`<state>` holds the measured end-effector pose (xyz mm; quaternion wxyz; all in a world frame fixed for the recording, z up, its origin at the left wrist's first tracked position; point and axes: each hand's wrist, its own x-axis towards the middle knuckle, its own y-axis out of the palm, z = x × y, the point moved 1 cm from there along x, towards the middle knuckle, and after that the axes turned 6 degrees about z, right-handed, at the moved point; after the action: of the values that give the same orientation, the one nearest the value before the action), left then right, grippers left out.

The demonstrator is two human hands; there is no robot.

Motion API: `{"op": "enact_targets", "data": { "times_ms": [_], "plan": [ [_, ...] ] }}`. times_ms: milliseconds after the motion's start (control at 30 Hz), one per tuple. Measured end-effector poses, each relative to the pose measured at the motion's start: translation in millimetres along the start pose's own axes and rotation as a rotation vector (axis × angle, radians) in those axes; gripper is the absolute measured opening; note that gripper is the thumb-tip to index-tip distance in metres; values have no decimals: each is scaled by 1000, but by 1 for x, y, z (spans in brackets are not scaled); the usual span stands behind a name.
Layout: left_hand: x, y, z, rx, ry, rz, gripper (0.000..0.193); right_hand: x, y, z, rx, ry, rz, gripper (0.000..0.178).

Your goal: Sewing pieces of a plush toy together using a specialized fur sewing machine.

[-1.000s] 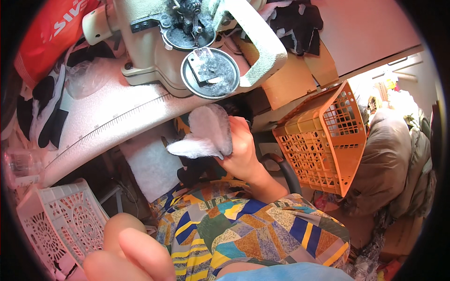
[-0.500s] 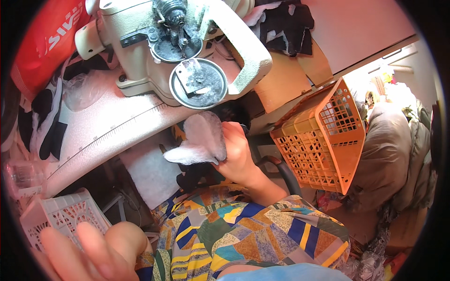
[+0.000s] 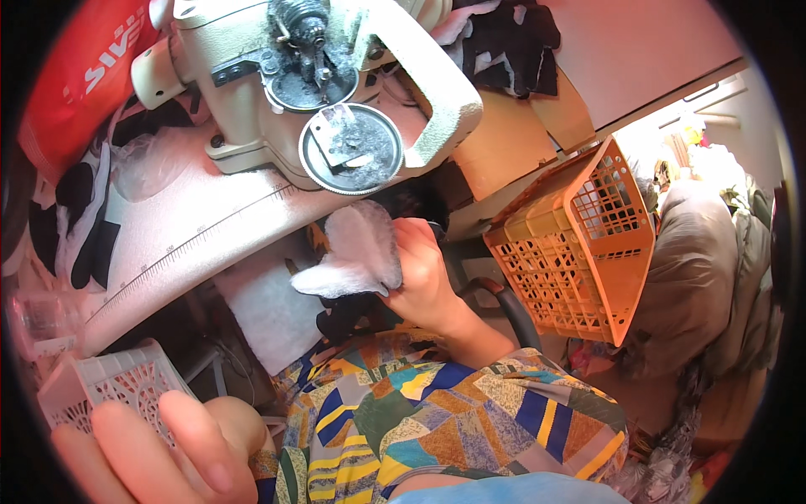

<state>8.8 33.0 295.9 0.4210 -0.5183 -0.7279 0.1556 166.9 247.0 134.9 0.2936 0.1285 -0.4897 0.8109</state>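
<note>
Your right hand (image 3: 426, 277) grips the fluffy white two-lobed fabric piece (image 3: 361, 245); it lies left of those fingers, off the ruler-marked white desk's (image 3: 220, 193) near edge, long lobe upward; your left hand (image 3: 200, 443) is farther, fingers loosely parted, nothing visible in it

White piece (image 3: 359, 244) is matt, fluffy pile; far machine (image 3: 239, 118) is textured, painted metal; right crate (image 3: 554, 223) is smooth plastic.

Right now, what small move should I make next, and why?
Perhaps bring your left hand to the fluffy white piece: only your right hand grips it, below the machine's round disc in view, while your left is apart, seemingly holding nothing.
</note>
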Motion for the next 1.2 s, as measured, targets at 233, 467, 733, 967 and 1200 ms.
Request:
{"op": "enact_targets", "data": {
  "times_ms": [233, 467, 733, 967, 1200],
  "plan": [
    [14, 23, 7, -468, 213, 289, 14, 0, 2, 3, 20, -20, 20, 37],
    [23, 49, 13, -1002, 297, 426, 15, 4, -1, 4, -19, -14, 40, 30],
    [31, 76, 25, -1614, 428, 295, 18, 3, 1, 2, -35, 8, 62, 34],
    [25, 67, 16, -1545, 281, -261, 21, 16, -4, 18, 54, -33, 4, 31],
    [5, 132, 82, -713, -258, -622, 33, 24, -1, 27, 419, 97, -12, 26]
  ]
}}
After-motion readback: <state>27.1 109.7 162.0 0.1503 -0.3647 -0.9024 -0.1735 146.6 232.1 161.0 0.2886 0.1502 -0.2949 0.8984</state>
